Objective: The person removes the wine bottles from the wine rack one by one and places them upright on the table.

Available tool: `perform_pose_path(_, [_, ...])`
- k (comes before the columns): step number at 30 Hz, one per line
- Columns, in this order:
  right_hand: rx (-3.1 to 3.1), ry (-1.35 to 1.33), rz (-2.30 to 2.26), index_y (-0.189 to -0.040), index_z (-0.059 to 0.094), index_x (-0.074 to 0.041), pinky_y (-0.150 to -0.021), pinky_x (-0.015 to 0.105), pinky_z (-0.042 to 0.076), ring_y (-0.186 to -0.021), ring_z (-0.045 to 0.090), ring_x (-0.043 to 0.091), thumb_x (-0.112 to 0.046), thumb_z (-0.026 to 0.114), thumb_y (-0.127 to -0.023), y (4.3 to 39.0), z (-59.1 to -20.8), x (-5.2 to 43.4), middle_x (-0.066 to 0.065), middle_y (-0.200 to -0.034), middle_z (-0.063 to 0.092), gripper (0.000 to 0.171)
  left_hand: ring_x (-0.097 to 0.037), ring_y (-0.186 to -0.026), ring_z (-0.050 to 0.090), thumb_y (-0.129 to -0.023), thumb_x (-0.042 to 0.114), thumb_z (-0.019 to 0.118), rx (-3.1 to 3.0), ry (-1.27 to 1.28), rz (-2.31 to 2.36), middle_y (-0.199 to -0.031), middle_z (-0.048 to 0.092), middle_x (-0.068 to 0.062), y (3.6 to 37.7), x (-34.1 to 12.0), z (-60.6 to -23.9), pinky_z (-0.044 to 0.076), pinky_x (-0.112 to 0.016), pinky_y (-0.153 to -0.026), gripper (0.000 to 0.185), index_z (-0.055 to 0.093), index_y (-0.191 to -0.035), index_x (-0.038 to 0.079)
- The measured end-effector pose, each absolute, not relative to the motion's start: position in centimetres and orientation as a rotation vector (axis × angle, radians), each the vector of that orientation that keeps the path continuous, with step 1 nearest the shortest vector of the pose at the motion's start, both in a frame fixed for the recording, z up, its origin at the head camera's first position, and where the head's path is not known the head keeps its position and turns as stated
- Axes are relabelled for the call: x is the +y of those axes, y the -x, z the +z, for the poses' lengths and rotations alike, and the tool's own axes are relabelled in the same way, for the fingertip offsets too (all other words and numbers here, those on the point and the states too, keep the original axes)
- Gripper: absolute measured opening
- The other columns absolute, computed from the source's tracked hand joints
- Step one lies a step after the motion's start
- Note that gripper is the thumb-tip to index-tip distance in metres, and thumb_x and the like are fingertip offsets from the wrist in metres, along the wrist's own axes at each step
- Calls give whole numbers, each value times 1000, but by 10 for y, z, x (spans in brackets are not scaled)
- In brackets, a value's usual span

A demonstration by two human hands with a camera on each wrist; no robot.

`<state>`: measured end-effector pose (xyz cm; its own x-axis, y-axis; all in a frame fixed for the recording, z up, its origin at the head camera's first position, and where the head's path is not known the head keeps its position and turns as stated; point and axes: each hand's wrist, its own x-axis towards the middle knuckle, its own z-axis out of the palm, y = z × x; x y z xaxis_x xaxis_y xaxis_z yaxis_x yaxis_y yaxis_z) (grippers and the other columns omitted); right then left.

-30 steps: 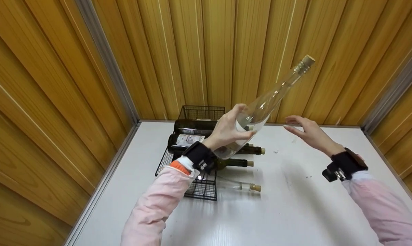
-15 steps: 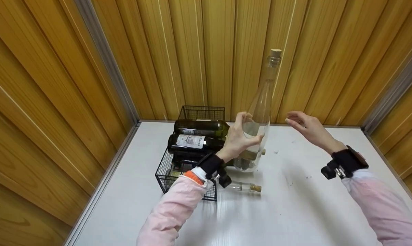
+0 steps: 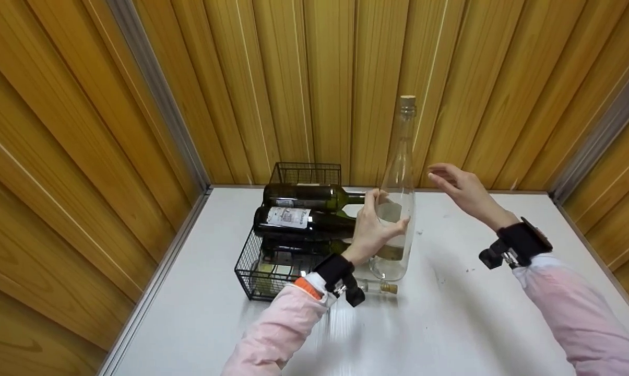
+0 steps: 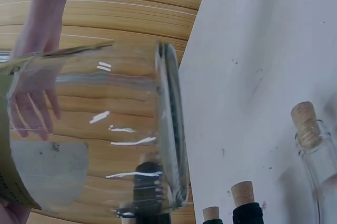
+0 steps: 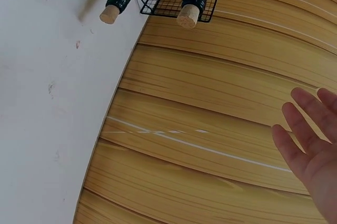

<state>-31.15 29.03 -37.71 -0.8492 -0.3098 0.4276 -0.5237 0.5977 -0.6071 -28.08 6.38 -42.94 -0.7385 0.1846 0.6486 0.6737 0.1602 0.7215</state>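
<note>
My left hand [image 3: 371, 232] grips the lower body of a tall clear glass bottle [image 3: 400, 167], fingers on one side and thumb on the other. A cork is in the bottle's mouth, a pale label wraps its body, and it stands nearly upright in the head view. In the left wrist view the glass base [image 4: 171, 124] points toward the white tabletop. To the right, apart from the bottle, my right hand [image 3: 465, 193] hangs in the air with nothing in it. The right wrist view shows its fingers [image 5: 295, 134] spread and relaxed.
Left of the bottle, a black wire rack [image 3: 251, 282] holds several corked bottles on their sides, among them a dark labelled bottle [image 3: 288, 216] and a green bottle [image 3: 306, 196]. A clear bottle's cork [image 3: 389, 288] pokes out low. Wood-panelled walls [image 3: 324, 78] enclose the white table [image 3: 450, 324].
The clear bottle has swung from a rightward tilt to nearly upright. My left hand has come down and to the right with it. My right hand has barely moved.
</note>
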Motion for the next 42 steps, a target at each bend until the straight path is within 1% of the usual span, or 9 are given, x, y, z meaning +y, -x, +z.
perform_pose_path(4, [-2540,-674,1141,-120,49,4,-82,50,40,-101,53,35,-26,46,-95,311,-375,286,21,-113,55,39,-11,-96,50,-67,20,76,-2046,798,-1606,-102,52,0,277,65,-438,39,-24,-82,57,40,-109,5])
perform_pose_path(9, [-2525,-637,1261,-122,49,3,-85,49,38,-105,50,34,-24,43,-97,307,-369,278,19,-115,55,37,-10,-93,51,-67,21,75,-2067,769,-1645,-103,53,2,272,68,-447,41,-25,-79,60,40,-113,3])
perform_pose_path(14, [-2445,-673,1452,-121,47,8,-87,38,39,-105,50,32,-16,37,-99,292,-350,259,23,-112,54,34,-9,-91,52,-66,21,75,-2091,719,-1655,-102,55,2,269,71,-456,42,-24,-77,57,41,-109,6])
perform_pose_path(17, [-2417,-695,1534,-122,45,11,-86,28,40,-104,52,23,-15,34,-99,292,-348,255,26,-113,52,36,-10,-89,53,-65,21,75,-2103,694,-1658,-101,56,2,268,72,-460,43,-23,-75,56,41,-108,7])
perform_pose_path(20, [-2384,-704,1599,-122,44,12,-83,24,40,-99,53,13,-15,33,-99,289,-346,250,26,-113,52,36,-11,-86,54,-65,23,75,-2119,668,-1664,-101,59,-3,267,74,-465,43,-23,-72,56,42,-108,6])
perform_pose_path(24, [-2336,-710,1699,-121,44,13,-83,27,41,-98,54,13,-12,33,-99,289,-345,245,20,-112,55,34,-12,-86,54,-66,26,73,-2138,636,-1664,-101,59,-9,264,75,-471,43,-23,-71,57,42,-109,5])
perform_pose_path(29, [-2302,-697,1808,-121,44,11,-82,32,43,-98,54,18,-11,36,-98,300,-357,244,11,-109,56,33,-10,-87,52,-66,28,74,-2163,606,-1672,-101,58,-8,262,76,-479,43,-24,-73,56,42,-108,8])
perform_pose_path(35, [-2261,-694,1919,-121,44,9,-84,35,43,-101,53,22,-20,42,-97,302,-359,233,14,-112,54,38,-9,-84,52,-67,29,74,-2170,600,-1684,-99,58,-7,259,77,-482,43,-24,-69,57,42,-109,7])
perform_pose_path(42, [-2270,-743,1977,-125,40,7,-85,41,41,-102,55,24,-22,42,-97,303,-359,220,17,-114,56,40,-9,-87,51,-66,29,75,-2183,602,-1689,-99,56,0,256,79,-487,41,-24,-74,56,43,-106,6])
